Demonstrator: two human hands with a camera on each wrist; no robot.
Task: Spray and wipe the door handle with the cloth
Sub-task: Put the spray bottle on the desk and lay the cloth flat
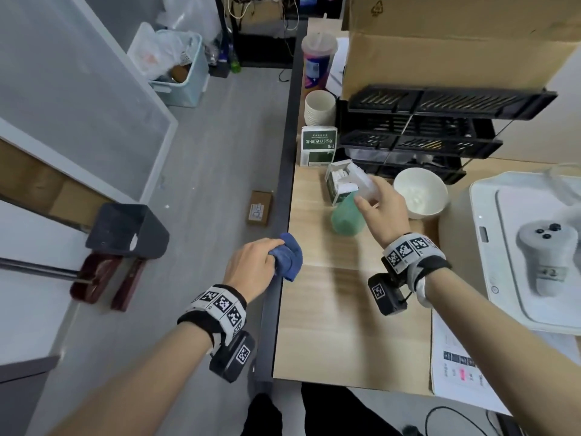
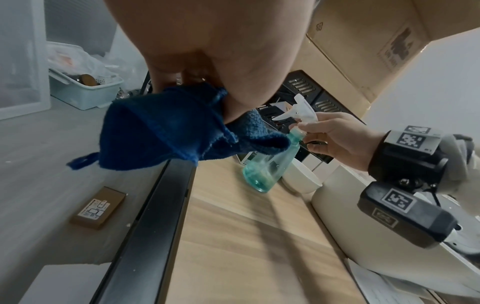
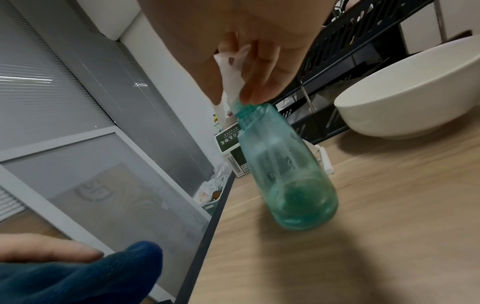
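My left hand (image 1: 267,262) grips a bunched blue cloth (image 1: 290,258) over the table's dark left edge; the cloth (image 2: 161,131) hangs from my fingers in the left wrist view and fills the lower left corner of the right wrist view (image 3: 78,273). My right hand (image 1: 371,199) pinches the white trigger head (image 2: 301,111) of a translucent green spray bottle (image 1: 345,217). The bottle (image 3: 285,174) leans, its base at or just above the wooden tabletop (image 1: 330,309); I cannot tell if it touches. I see no door handle that I can name for sure.
A white bowl (image 1: 419,191), a black rack (image 1: 424,133) and green-and-white cartons (image 1: 317,146) stand right behind the bottle. A white appliance (image 1: 503,262) carries a grey controller (image 1: 547,256) at right. Frosted glass panels (image 1: 78,89) and a dark grey block (image 1: 125,231) are left, over grey floor.
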